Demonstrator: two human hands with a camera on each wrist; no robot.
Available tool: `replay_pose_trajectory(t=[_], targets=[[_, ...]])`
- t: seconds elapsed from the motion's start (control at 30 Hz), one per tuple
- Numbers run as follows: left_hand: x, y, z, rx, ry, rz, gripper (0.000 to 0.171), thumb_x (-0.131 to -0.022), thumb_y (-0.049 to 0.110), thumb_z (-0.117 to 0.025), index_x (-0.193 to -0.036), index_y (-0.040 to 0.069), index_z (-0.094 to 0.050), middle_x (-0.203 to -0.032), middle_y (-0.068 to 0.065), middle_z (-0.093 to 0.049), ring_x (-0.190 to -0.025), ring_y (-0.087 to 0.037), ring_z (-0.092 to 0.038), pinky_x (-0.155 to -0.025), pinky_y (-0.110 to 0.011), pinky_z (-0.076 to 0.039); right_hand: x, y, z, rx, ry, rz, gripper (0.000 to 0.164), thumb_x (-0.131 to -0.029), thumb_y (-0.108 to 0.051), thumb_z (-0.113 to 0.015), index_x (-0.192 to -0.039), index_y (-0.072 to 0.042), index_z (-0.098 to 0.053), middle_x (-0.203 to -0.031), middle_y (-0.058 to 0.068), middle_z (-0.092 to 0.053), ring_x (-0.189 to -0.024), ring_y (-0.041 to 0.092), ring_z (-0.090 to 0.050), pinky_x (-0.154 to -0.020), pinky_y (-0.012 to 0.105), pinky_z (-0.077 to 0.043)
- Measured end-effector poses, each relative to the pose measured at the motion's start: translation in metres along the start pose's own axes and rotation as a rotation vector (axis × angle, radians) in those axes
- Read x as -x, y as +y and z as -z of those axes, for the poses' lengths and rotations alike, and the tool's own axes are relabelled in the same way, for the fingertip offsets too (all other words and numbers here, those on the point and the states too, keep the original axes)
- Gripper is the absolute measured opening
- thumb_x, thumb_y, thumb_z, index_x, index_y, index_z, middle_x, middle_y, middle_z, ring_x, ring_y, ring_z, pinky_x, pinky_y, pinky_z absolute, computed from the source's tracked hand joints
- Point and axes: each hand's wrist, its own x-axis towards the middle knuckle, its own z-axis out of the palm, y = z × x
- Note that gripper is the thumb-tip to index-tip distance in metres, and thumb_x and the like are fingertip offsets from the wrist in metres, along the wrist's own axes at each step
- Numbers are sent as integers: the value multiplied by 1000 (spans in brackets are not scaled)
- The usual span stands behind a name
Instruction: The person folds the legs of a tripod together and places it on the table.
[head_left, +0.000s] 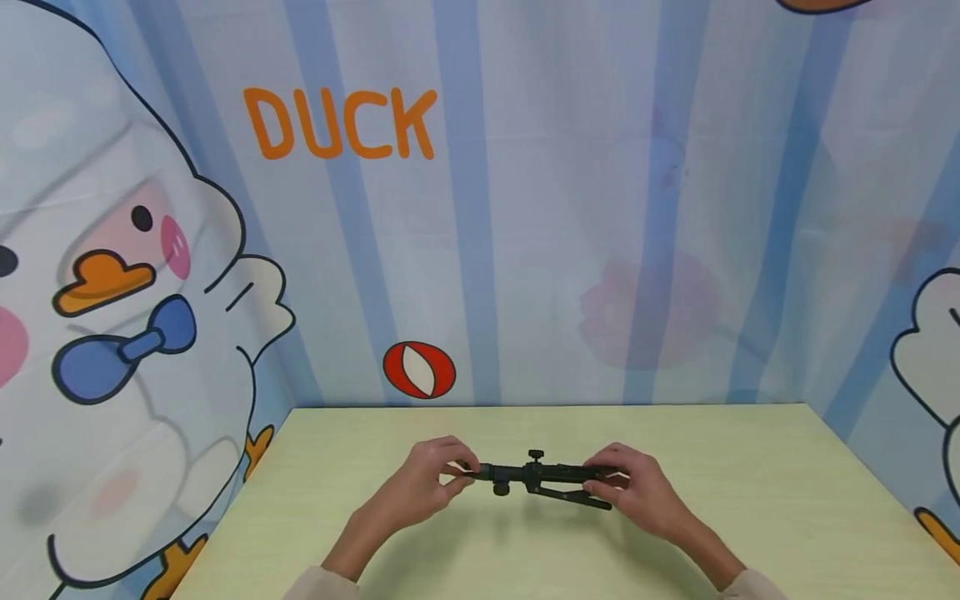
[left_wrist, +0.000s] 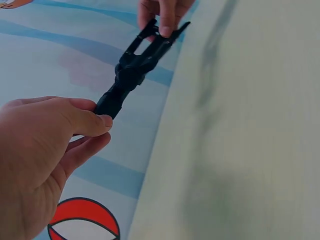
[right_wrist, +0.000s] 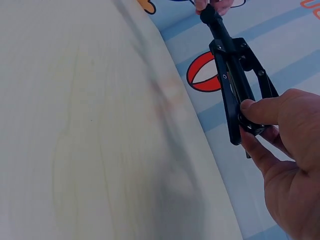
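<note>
A small black tripod is held lengthwise above the table between both hands, its shadow falling below it. My left hand pinches the narrow head end between thumb and fingers. At the other end, my right hand grips the leg end with thumb and fingertips. One leg stands slightly out from the rest, and a knob sticks up from the middle of the body. In the right wrist view the legs are partly spread around the centre column, with my right thumb pressing near its end.
The pale yellow table spreads beneath the hands. Behind it hangs a blue-striped curtain printed with ducks, the word DUCK and a red ball.
</note>
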Motion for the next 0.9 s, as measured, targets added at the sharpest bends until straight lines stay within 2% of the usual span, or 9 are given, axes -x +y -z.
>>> replay_pose_trajectory(t=[0.37,0.63,0.77,0.9], targets=[[1,-22,-24,-71,-70,47,17,-91,-6,-75,-98,9,-72,-99,3,-64,-92,-7,-67,-81,-23,-61,3,10,-1,102,-24,8,18,-87,3,-81,-103,-2,-76,-99,5,-64,-89,15,-71,-77,27,-62],[-1,-35,-36,-104,-104,52,21,-91,-7,-74,-103,10,-71,-98,3,-64,-93,-9,-67,-81,-20,-59,6,23,-5,112,-42,102,17,-85,6,-81,-101,2,-75,-97,8,-66,-85,27,-72,-75,27,-63],[-1,-40,-41,-128,-114,35,22,-89,-11,-73,-103,7,-71,-98,0,-64,-93,-15,-70,-80,-20,-59,7,30,-9,145,-51,113,18,-84,7,-81,-100,2,-75,-97,6,-66,-84,21,-72,-73,24,-62],[0,-44,-44,-168,-117,26,22,-89,-10,-75,-103,6,-71,-98,-1,-65,-92,-13,-70,-79,-19,-58,7,33,-10,185,-58,101,18,-84,6,-81,-100,0,-75,-97,5,-66,-84,16,-72,-72,22,-62]])
